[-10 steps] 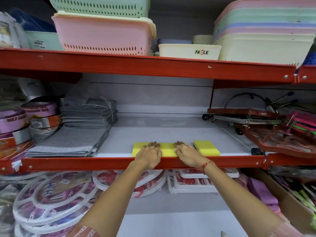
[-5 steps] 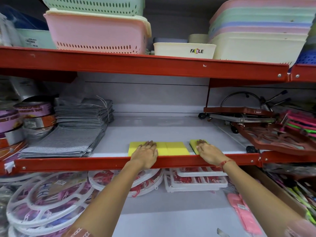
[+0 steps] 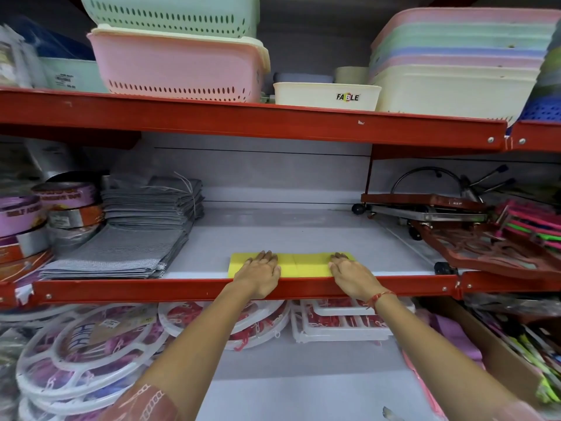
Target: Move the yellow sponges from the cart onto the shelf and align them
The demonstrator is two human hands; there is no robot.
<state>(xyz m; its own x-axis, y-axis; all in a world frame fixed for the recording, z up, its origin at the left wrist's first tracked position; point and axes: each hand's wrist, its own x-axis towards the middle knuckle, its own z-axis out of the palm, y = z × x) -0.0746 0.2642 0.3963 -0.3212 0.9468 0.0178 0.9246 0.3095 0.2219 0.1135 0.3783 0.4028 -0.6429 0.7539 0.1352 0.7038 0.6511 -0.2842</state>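
Note:
Three yellow sponges [image 3: 303, 264] lie side by side in one tight row at the front of the grey middle shelf [image 3: 303, 232], just behind its red front rail [image 3: 182, 288]. My left hand [image 3: 261, 273] rests flat on the left end of the row, fingers together. My right hand [image 3: 350, 273] presses flat on the right end, covering most of the rightmost sponge. Neither hand grips a sponge. No cart is in view.
Grey folded cloths [image 3: 127, 247] and tape rolls [image 3: 36, 214] fill the shelf's left. Red trolleys [image 3: 455, 226] sit on the right. Plastic baskets [image 3: 179, 65] stand on the shelf above. White round hangers [image 3: 91, 360] and racks lie below.
My right hand moved from the middle sponge to the rightmost one and slid it left against the others. The row now has no gap. My left hand stayed on the left end.

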